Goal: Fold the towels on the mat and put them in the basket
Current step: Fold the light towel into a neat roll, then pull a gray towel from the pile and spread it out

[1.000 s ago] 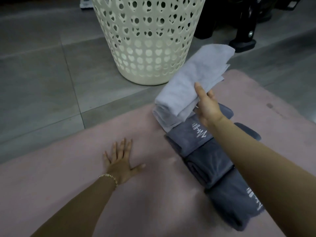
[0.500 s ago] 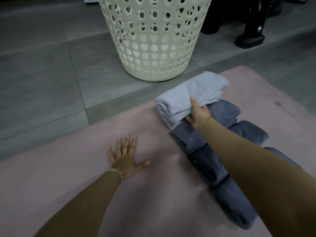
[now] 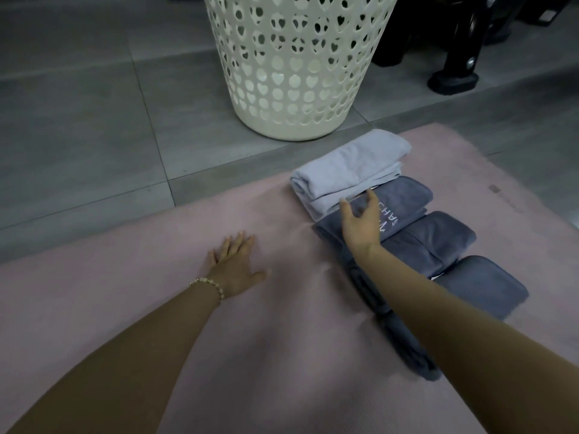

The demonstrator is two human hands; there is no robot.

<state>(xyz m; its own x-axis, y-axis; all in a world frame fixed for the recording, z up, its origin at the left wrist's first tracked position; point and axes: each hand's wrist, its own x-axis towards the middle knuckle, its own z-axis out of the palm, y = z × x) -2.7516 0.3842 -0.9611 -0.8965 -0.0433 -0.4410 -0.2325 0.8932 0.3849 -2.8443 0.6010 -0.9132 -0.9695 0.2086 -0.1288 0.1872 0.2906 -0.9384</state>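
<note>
**While towels sit folded on mat, right hand hovers open**

Where the row of folded towels ends nearest the basket (image 3: 294, 73), the light towel (image 3: 347, 170) lies on the mat (image 3: 125, 308), touching the first of three dark towels (image 3: 438, 242). The right hand (image 3: 360, 227) is over that dark towel, fingers spread and loosely bent, gripping nothing. Its fingertips are at the light towel's near edge; contact unclear. The left hand (image 3: 235, 267) lies flat on the mat, fingers straight, with a bracelet (image 3: 210, 285) at the wrist. The basket stands upright on the floor (image 3: 78, 136), just past the mat.
</note>
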